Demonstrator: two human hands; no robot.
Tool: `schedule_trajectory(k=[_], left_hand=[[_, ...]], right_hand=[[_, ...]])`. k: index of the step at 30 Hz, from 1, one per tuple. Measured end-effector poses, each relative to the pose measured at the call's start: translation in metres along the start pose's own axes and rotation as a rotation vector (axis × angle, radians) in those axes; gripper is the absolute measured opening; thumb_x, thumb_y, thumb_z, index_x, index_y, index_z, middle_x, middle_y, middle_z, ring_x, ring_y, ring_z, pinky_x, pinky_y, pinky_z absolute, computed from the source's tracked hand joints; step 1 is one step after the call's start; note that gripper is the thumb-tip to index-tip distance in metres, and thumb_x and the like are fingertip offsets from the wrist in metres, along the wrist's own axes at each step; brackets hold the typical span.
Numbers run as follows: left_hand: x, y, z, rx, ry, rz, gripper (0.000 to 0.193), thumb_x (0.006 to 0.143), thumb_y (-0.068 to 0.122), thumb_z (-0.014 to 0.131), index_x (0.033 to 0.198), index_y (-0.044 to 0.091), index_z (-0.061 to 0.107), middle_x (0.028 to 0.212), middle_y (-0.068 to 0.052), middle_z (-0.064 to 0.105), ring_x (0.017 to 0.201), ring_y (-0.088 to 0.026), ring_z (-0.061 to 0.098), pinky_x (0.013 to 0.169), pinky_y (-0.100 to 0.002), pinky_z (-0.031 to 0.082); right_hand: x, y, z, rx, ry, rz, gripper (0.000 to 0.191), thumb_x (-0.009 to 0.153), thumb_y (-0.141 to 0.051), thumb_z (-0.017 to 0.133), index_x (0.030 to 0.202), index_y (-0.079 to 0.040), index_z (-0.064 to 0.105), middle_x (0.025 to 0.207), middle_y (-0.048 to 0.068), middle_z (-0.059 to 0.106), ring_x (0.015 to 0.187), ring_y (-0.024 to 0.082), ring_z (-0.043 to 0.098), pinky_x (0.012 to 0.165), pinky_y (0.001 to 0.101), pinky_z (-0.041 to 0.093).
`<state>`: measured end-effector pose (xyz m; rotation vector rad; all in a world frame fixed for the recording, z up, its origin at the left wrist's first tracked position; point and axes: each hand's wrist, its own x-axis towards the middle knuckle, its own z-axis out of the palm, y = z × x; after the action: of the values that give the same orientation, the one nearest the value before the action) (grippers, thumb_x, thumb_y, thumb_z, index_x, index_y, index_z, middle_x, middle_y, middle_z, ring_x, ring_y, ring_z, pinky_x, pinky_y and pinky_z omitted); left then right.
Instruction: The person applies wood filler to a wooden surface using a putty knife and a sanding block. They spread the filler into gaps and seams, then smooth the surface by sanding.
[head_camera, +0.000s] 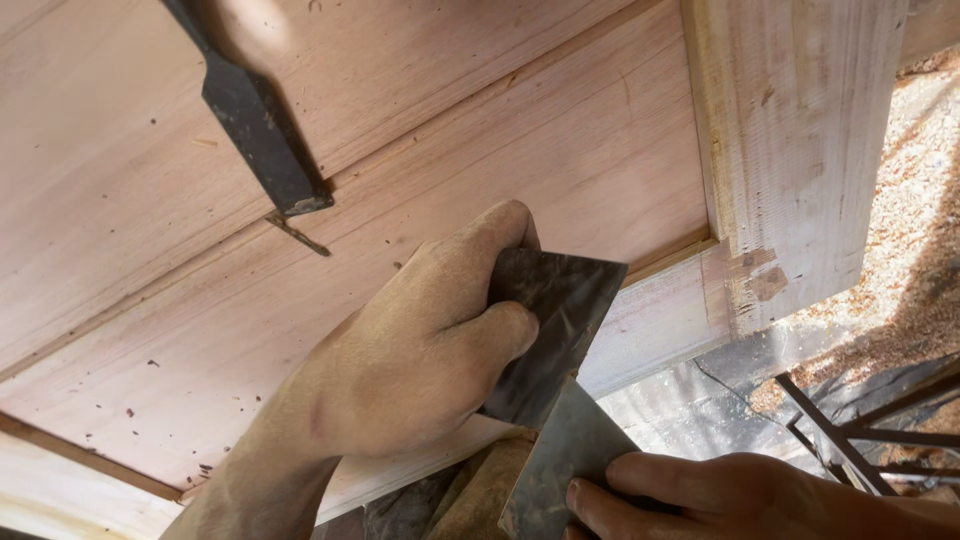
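My left hand (420, 350) has a closed grip on a dark metal scraper (550, 330), thumb across its face, fingers hidden behind. Blade sits flat-ish on the wood panel (480, 140), long axis running lower-left to upper-right, top edge toward the frame post (800, 150). My right hand (720, 495), grip closed w/ fingers pinching a 2nd grey blade (565, 455), just below the scraper, tip touching it. Black chisel (255, 125) lies up-left on the panel, apart

I am observing a pale wooden door panel (420, 130) lying flat, bearing a dark chisel (255, 125); sawdust-covered ground (920, 230) is lying beside it.
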<state>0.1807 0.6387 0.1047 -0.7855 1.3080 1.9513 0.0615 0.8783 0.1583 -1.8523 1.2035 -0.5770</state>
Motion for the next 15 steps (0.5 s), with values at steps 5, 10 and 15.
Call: schedule_trajectory(k=[5, 10, 15], left_hand=[[0.007, 0.0, -0.009, -0.06, -0.073, 0.058, 0.01, 0.082, 0.008, 0.055, 0.091, 0.005, 0.058, 0.055, 0.0, 0.052, 0.046, -0.011, 0.05, 0.039, -0.034, 0.041], [0.019, -0.004, -0.017, -0.078, -0.148, -0.008, 0.011, 0.078, 0.006, 0.055, 0.088, 0.005, 0.058, 0.052, -0.002, 0.052, 0.043, -0.011, 0.048, 0.037, -0.032, 0.037], [0.033, -0.002, -0.03, -0.683, -0.37, 0.176, 0.012, 0.087, 0.003, 0.053, 0.097, -0.001, 0.048, 0.068, -0.006, 0.058, 0.051, -0.015, 0.055, 0.046, -0.034, 0.049]], right_hand=[[-0.008, -0.001, 0.0, 0.45, -0.133, 0.286, 0.026, 0.095, -0.012, 0.071, 0.115, 0.003, 0.069, 0.102, 0.014, 0.072, 0.088, 0.019, 0.077, 0.067, 0.0248, 0.065], [-0.01, 0.006, 0.002, 0.546, -0.284, 0.356, 0.033, 0.1, -0.014, 0.068, 0.128, 0.002, 0.068, 0.108, 0.017, 0.072, 0.084, 0.021, 0.077, 0.065, 0.0278, 0.066], [-0.015, 0.012, 0.005, 0.55, -0.209, 0.426, 0.033, 0.1, -0.021, 0.07, 0.123, 0.002, 0.067, 0.103, 0.014, 0.071, 0.085, 0.021, 0.077, 0.068, 0.0269, 0.066]])
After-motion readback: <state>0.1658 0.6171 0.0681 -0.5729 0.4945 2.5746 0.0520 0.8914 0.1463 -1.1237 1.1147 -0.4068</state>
